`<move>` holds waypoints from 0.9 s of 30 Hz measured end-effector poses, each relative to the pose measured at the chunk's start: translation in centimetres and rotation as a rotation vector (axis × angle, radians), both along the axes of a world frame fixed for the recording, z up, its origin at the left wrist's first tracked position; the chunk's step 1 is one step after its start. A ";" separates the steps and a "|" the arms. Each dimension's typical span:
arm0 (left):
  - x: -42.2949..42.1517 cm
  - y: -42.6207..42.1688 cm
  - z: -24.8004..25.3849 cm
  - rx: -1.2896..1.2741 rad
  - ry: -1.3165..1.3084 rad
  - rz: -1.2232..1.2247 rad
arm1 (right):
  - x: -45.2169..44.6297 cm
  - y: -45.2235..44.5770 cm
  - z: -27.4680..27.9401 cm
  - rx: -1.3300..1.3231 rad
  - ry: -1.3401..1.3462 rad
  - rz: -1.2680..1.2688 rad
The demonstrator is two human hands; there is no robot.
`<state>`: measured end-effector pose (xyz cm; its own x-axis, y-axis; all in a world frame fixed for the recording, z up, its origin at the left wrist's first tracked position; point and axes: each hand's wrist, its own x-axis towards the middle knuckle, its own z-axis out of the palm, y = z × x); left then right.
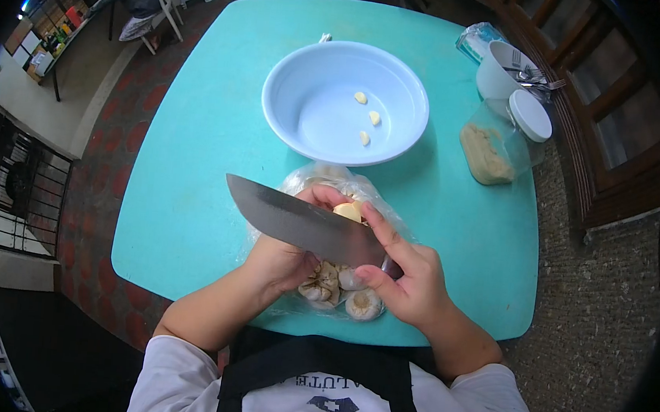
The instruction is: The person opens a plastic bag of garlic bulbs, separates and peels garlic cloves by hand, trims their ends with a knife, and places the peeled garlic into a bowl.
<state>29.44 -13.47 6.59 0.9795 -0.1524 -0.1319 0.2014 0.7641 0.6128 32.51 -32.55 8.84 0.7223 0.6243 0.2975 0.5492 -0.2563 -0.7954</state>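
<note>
My right hand grips a broad knife by its handle end, the blade pointing up to the left across my left hand. Behind the blade, my left hand is closed on a pale garlic clove; the blade covers part of its fingers. My right fingertips touch the clove's right side. Below both hands, several garlic bulbs lie on a clear plastic bag. Just beyond is a pale blue basin with three peeled cloves inside.
On the turquoise table's right side stand a jar of tan contents with a white lid, a white container of forks and spoons, and a plastic packet. A person sits in the far left background.
</note>
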 end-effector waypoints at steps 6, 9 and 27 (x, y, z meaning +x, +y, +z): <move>0.0 0.2 -1.0 0.009 0.025 0.003 | 0.3 -0.2 -0.2 0.007 -0.008 0.016; 0.0 0.1 -0.6 0.030 0.001 0.005 | 0.5 -0.3 -0.7 0.079 0.074 0.047; 0.0 -0.3 -0.1 -0.067 -0.082 0.013 | 0.1 -0.4 0.0 0.175 0.241 0.131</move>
